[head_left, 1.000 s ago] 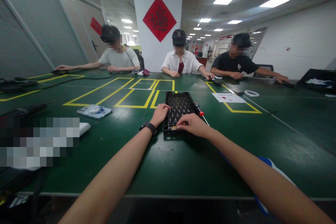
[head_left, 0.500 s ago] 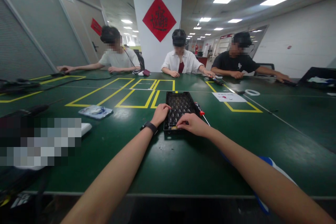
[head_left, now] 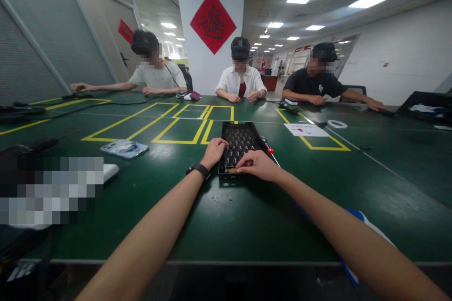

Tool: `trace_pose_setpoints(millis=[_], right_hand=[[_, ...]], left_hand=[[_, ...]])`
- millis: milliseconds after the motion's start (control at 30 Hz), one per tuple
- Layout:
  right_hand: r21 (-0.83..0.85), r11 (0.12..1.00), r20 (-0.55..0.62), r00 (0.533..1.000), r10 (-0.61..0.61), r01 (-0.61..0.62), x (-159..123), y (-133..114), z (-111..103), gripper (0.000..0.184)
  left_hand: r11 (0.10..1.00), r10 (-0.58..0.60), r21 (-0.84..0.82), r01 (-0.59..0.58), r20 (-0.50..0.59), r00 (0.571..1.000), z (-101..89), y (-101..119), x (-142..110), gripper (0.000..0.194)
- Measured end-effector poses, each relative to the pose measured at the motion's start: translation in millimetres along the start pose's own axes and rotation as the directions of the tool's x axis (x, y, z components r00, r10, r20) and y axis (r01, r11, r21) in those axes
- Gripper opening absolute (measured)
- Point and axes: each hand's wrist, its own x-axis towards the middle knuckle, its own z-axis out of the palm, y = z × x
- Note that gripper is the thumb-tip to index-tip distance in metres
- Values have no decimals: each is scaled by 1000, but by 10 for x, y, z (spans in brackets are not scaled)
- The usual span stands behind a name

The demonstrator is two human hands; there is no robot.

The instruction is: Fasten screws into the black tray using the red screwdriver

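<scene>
A black rectangular case (head_left: 243, 138) with rows of small pale uprights inside lies on the green table in front of me. My left hand (head_left: 214, 151) is closed over the case's left rim, with fingertips at the inner edge. At the near end, my right hand (head_left: 260, 164) reaches in from the right, its thumb and fingers pinched on a small yellowish strip (head_left: 233, 170). The fingers hide part of that strip. Beside the case's right wall lies a screwdriver (head_left: 270, 151) with a red-and-black handle, its shaft pointing toward me.
A patterned phone (head_left: 124, 148) lies to the left, near a black power drill (head_left: 31, 146) and a blurred-out white object. Yellow tape outlines, a printed sheet (head_left: 306, 130) and a white ring (head_left: 337, 124) are farther off. Three people (head_left: 241, 80) sit across the table.
Both my hands stay at the case, the right one still pinching at its near end. The view has shifted slightly. Across the table, the middle person's hand has drawn back from the dark tool.
</scene>
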Motion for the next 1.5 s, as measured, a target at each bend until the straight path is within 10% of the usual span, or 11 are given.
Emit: trace_pose_setpoints(millis=[1500], right_hand=[[-10,1000,-5,1000,-19,19,-6,8,-10,19]], left_hand=[[1000,6,-6,-6,-6,1000,8,-11,8,31]])
